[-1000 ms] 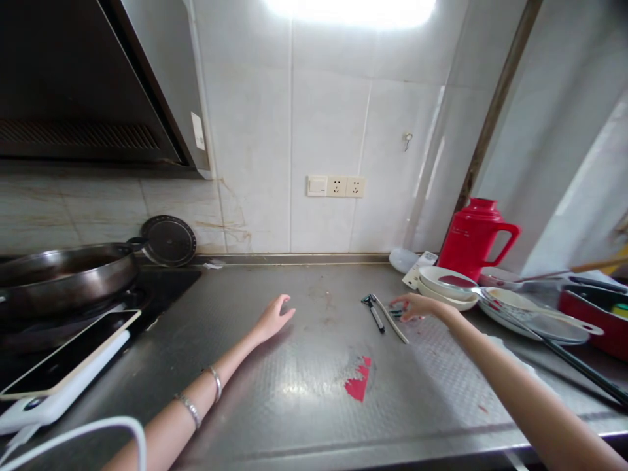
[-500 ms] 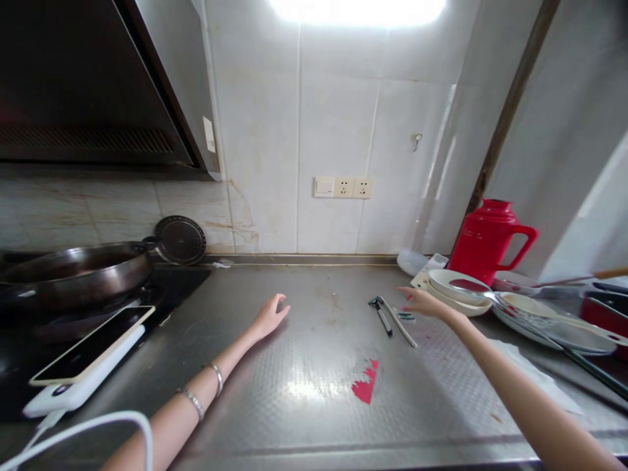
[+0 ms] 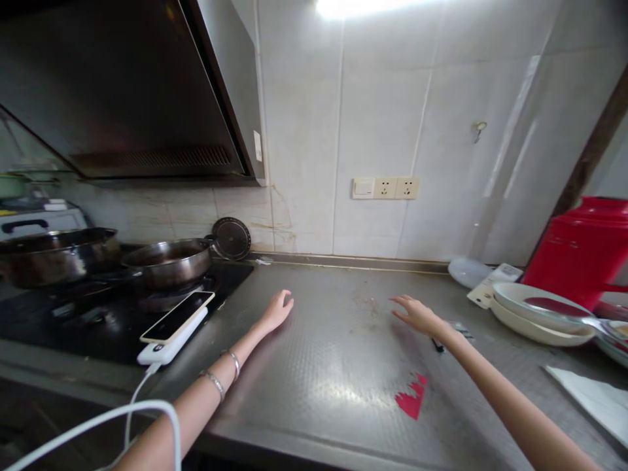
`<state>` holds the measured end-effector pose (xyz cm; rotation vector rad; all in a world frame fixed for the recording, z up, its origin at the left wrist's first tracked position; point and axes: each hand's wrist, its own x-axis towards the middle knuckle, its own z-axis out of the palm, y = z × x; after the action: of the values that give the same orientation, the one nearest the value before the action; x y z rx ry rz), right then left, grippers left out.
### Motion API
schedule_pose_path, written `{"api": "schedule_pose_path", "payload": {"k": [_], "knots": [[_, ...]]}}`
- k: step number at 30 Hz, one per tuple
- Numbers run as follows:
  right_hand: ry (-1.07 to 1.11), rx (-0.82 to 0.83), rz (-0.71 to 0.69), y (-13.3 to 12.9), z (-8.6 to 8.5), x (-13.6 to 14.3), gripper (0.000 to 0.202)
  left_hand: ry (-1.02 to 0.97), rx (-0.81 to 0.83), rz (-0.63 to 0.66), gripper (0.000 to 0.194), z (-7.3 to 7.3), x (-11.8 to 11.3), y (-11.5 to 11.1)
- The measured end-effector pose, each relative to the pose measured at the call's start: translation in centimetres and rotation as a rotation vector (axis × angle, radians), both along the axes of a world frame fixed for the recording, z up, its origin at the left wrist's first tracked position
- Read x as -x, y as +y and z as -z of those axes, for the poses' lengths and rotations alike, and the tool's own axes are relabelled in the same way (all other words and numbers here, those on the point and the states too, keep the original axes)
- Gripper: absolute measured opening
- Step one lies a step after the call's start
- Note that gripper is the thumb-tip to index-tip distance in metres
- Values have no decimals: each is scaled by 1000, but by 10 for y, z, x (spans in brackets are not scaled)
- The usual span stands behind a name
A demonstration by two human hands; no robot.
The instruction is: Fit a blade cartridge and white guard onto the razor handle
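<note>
My left hand (image 3: 277, 311) is over the steel countertop (image 3: 338, 347), its fingers loosely curved with a gap at the thumb and nothing between them. Two silver bracelets (image 3: 216, 381) circle that wrist. Across from it, my right hand (image 3: 416, 316) reaches in with fingers apart, also holding nothing. Beneath the right wrist shows the dark end of a small black-handled tool (image 3: 438, 345), mostly covered by the forearm. Small dark green-and-clear scraps (image 3: 462, 331) lie just beyond that arm. Nearer the front is a torn red piece (image 3: 413, 399) with a jagged edge.
Left, a phone (image 3: 179, 316) rests on a white power bank (image 3: 171, 343) with a cable, beside steel pans (image 3: 169, 263) on the black stove (image 3: 112, 333). Right are stacked bowls (image 3: 540, 320), a red thermos jug (image 3: 579, 252) and a white cloth or paper (image 3: 589, 399).
The view has turned left, showing more of the stove. My right hand has moved left, away from the bowls, and its arm now covers most of the slim tools. My left hand keeps its loose curve.
</note>
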<state>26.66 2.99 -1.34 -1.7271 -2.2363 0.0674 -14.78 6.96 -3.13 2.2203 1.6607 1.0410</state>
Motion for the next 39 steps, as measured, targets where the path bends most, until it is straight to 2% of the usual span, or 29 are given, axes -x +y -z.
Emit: {"api": "schedule_pose_path", "payload": {"k": [6, 10, 15, 23, 39], "knots": [[-66, -6, -4, 0, 24, 30, 36, 135, -17, -14, 31, 7, 18, -2], [-96, -66, 11, -4, 40, 35, 36, 219, -3, -6, 38, 13, 18, -3], [-55, -184, 61, -8, 54, 36, 38, 319, 24, -6, 41, 13, 16, -5], [9, -201, 105, -9, 57, 37, 40, 456, 74, -10, 43, 8, 16, -7], [95, -242, 76, -7, 63, 32, 38, 395, 114, 27, 47, 7, 19, -7]]}}
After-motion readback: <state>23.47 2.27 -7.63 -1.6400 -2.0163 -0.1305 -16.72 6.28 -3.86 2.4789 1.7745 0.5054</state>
